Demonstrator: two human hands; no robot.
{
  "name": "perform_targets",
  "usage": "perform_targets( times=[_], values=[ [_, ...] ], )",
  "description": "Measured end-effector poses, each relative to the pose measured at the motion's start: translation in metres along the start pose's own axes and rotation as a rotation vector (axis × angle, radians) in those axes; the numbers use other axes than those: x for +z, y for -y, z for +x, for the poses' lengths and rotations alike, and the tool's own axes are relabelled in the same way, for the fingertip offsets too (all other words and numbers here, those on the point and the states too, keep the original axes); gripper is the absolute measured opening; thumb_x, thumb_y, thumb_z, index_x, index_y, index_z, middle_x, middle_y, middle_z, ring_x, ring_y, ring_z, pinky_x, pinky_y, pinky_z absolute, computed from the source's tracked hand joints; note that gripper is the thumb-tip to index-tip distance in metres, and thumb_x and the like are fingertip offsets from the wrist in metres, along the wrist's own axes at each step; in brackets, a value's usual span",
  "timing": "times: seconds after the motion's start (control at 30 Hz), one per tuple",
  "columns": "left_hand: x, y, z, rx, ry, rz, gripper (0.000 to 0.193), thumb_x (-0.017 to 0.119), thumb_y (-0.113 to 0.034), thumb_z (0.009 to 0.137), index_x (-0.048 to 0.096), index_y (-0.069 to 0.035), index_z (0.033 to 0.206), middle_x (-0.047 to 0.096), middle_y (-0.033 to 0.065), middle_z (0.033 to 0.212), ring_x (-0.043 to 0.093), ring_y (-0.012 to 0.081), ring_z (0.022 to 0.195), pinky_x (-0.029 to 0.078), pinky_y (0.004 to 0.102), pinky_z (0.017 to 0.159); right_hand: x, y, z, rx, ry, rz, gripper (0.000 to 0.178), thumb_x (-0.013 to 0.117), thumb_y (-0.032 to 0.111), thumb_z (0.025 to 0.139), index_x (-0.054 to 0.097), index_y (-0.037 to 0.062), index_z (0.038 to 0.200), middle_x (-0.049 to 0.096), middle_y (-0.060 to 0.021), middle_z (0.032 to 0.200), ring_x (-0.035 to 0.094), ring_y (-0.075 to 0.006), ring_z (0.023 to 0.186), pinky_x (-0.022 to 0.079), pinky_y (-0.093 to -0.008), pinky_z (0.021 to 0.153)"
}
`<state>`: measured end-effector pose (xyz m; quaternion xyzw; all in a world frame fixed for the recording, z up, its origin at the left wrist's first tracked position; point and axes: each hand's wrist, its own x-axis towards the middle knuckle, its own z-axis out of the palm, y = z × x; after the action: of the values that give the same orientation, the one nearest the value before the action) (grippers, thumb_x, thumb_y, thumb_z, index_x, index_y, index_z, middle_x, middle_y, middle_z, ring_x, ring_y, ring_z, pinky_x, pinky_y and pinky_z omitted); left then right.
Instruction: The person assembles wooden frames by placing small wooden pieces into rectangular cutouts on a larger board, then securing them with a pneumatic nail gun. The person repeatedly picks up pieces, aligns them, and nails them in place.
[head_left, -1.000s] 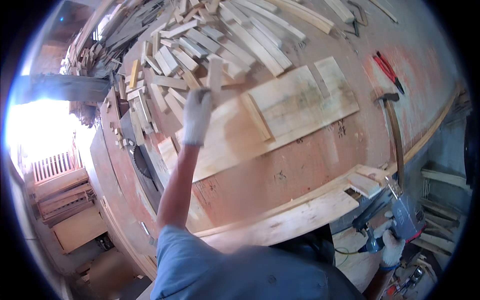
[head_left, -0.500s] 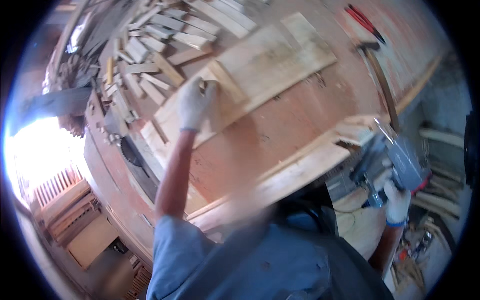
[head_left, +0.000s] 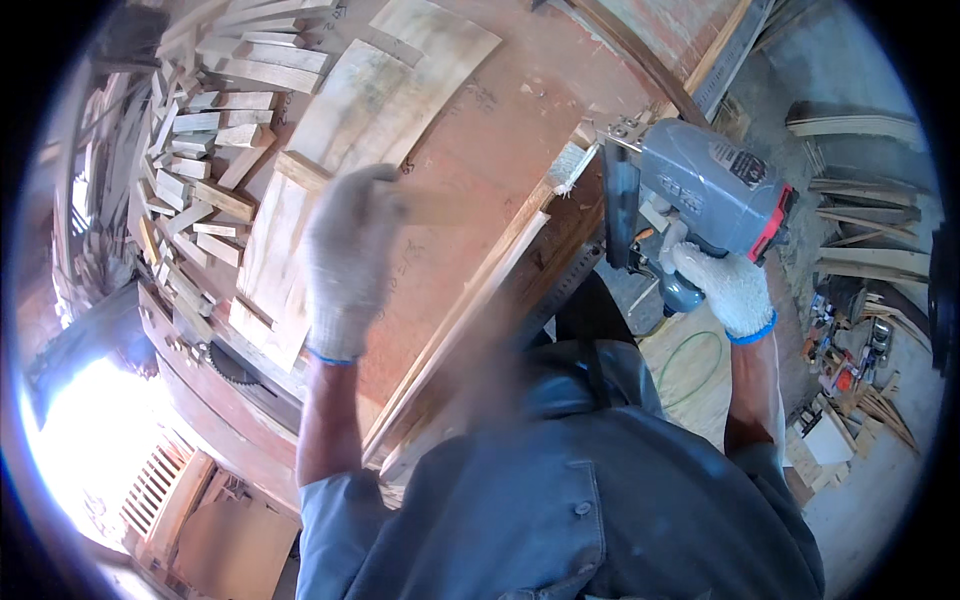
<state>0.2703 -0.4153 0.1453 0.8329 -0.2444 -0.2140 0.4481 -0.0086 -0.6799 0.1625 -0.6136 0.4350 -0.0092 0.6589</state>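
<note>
My right hand point(head_left: 728, 285), in a white knit glove with a blue cuff, is closed around the handle of a grey nail gun point(head_left: 705, 185) with a red end cap. The tool is held up to the right of the workbench. My left hand point(head_left: 350, 260), gloved the same way, is raised over a long pale board point(head_left: 350, 110) and smeared by motion, so its grip does not show clearly. A short wood strip point(head_left: 300, 170) lies across that board, partly behind the left hand. A second strip point(head_left: 253, 318) sits near the board's closer end.
Many cut wood blocks point(head_left: 235, 135) lie along the bench's far left. A toothed saw blade point(head_left: 230, 368) stands at the left edge. Long battens point(head_left: 460, 335) run along the near edge of the reddish bench point(head_left: 480, 160). A green hose point(head_left: 690, 365) loops below the nail gun.
My left hand has lifted off the board and come closer. The nail gun has risen in my right hand and moved left. The whole view has turned, shifting the bench leftward.
</note>
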Motion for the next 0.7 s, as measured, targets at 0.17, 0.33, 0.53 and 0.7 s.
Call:
perform_targets(
  times=[0.17, 0.33, 0.53, 0.7],
  values=[
    [0.049, -0.053, -0.017, -0.106, 0.226, 0.086, 0.03, 0.062, -0.012, 0.103, 0.063, -0.003, 0.131, 0.069, 0.0093, 0.121, 0.062, 0.0169, 0.108, 0.05, 0.0332, 0.097, 0.005, -0.001, 0.006, -0.114, 0.026, -0.237, 0.03, 0.08, 0.014, 0.088, 0.068, 0.0016, 0.112, 0.072, -0.0062, 0.1, 0.067, -0.0145, 0.091, 0.057, -0.0362, 0.083],
    [0.07, -0.068, -0.02, -0.108, 0.346, 0.02, 0.035, 0.058, -0.019, 0.106, 0.06, -0.002, 0.136, 0.066, 0.0127, 0.132, 0.06, 0.0198, 0.119, 0.047, 0.0351, 0.104, 0.007, 0.005, 0.017, -0.195, 0.097, -0.325, 0.03, 0.083, 0.017, 0.086, 0.071, 0.0037, 0.11, 0.073, -0.0073, 0.101, 0.07, -0.0151, 0.095, 0.058, -0.0352, 0.083],
    [0.065, -0.063, -0.014, -0.295, 0.386, -0.155, 0.049, 0.06, -0.035, 0.104, 0.059, -0.001, 0.141, 0.064, 0.0105, 0.135, 0.056, 0.0197, 0.127, 0.044, 0.034, 0.109, -0.001, -0.017, 0.027, -0.241, 0.151, -0.268, 0.032, 0.079, 0.018, 0.089, 0.068, 0.0045, 0.114, 0.07, -0.0078, 0.107, 0.069, -0.0169, 0.099, 0.058, -0.036, 0.085],
    [0.067, -0.064, -0.014, -0.322, 0.306, -0.176, 0.056, 0.064, -0.043, 0.1, 0.064, -0.001, 0.136, 0.066, 0.0097, 0.131, 0.056, 0.0197, 0.127, 0.043, 0.0338, 0.11, -0.005, -0.032, 0.032, -0.228, 0.206, -0.237, 0.032, 0.074, 0.019, 0.092, 0.065, 0.0043, 0.118, 0.068, -0.0084, 0.112, 0.067, -0.0177, 0.103, 0.057, -0.0362, 0.087]
  ],
)
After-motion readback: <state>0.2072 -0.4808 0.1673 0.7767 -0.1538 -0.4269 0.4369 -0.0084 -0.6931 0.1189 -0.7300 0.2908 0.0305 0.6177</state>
